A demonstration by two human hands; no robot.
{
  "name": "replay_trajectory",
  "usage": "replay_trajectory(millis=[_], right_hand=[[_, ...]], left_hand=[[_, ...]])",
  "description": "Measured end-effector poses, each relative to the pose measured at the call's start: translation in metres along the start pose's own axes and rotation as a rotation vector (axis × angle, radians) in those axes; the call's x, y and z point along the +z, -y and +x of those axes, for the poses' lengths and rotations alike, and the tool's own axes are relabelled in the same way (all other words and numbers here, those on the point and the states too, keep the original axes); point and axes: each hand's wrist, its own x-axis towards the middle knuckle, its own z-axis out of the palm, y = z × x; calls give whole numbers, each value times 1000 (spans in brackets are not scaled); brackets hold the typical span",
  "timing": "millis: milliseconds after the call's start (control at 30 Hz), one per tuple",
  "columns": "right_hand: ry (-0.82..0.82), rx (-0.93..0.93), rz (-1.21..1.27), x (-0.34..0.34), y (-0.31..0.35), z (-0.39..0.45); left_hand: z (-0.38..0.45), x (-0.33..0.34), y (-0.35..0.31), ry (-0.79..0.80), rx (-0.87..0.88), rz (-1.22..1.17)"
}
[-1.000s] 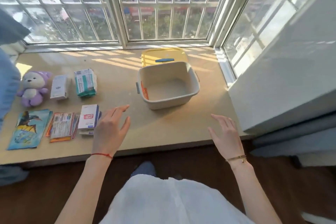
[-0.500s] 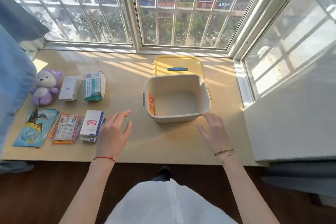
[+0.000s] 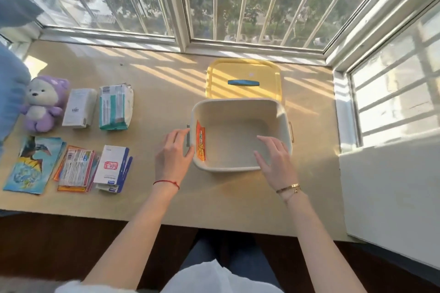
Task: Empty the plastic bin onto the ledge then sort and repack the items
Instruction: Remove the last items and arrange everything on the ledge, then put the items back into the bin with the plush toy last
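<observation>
A beige plastic bin [image 3: 240,107] stands upright on the tan ledge [image 3: 152,93], with only an orange packet [image 3: 200,144] leaning on its left inner wall. Its yellow lid [image 3: 242,71] with a blue handle lies flat behind it. My left hand [image 3: 172,157] is open, fingertips at the bin's left side handle. My right hand [image 3: 275,159] is open over the bin's near right rim. To the left lie a purple plush toy [image 3: 44,103], a white box [image 3: 79,107], a teal-and-white pack [image 3: 116,107], a blue picture packet [image 3: 32,164], a stack of sachets [image 3: 76,167] and a white-and-blue box [image 3: 112,167].
Barred windows [image 3: 238,2] close the ledge at the back and right. A white wall block [image 3: 390,185] stands at the right. Blue fabric [image 3: 10,93] hangs at the far left. The ledge's front edge runs just in front of my forearms.
Both hands have moved forward to the bin: the left from beside the sorted items to its left handle, the right up over its near right rim. The view has come closer.
</observation>
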Motion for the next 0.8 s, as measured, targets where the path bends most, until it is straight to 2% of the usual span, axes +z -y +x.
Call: replay_trajectory(millis=[233, 400, 500, 800], right_hand=[[34, -19, 31, 19, -44, 44], [60, -23, 28, 34, -70, 70], [81, -33, 27, 41, -81, 81], [115, -49, 36, 48, -92, 91]], left_hand=[[41, 86, -6, 14, -93, 64], [51, 126, -8, -20, -83, 93], [54, 140, -15, -6, -114, 200], [62, 157, -32, 258, -397, 261]])
